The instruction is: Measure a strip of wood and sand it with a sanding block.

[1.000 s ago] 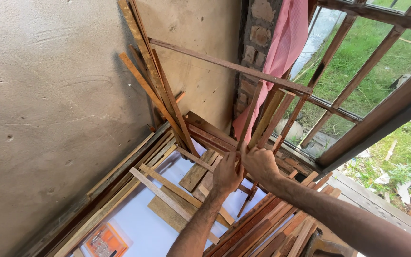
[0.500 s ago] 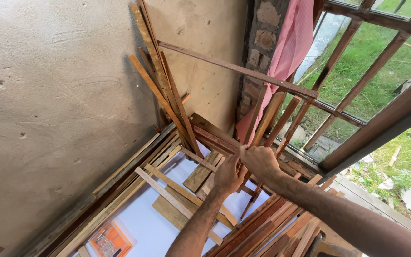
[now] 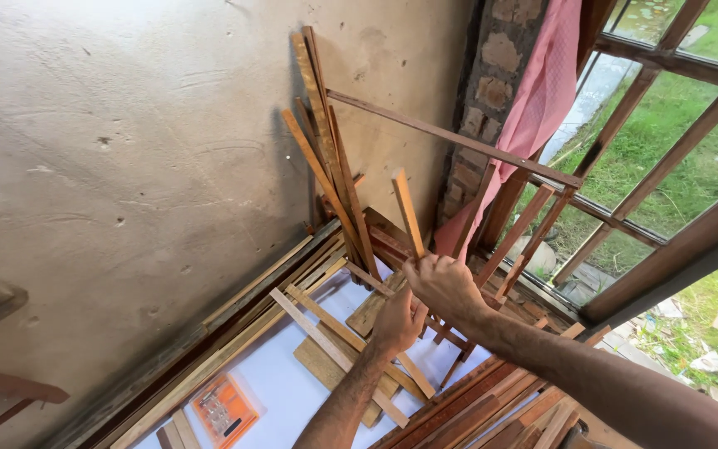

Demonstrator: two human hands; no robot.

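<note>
So the right hand now has one light wooden strip pulled out of the leaning bunch by the window, and it stands free and tilted, its top end up against the plaster wall background. A second ago that hand was down among the slats together with the left one. The left hand now sits a bit lower, just beneath the right. The view has swung left too, so an orange packet on the white sheet shows more.
</note>
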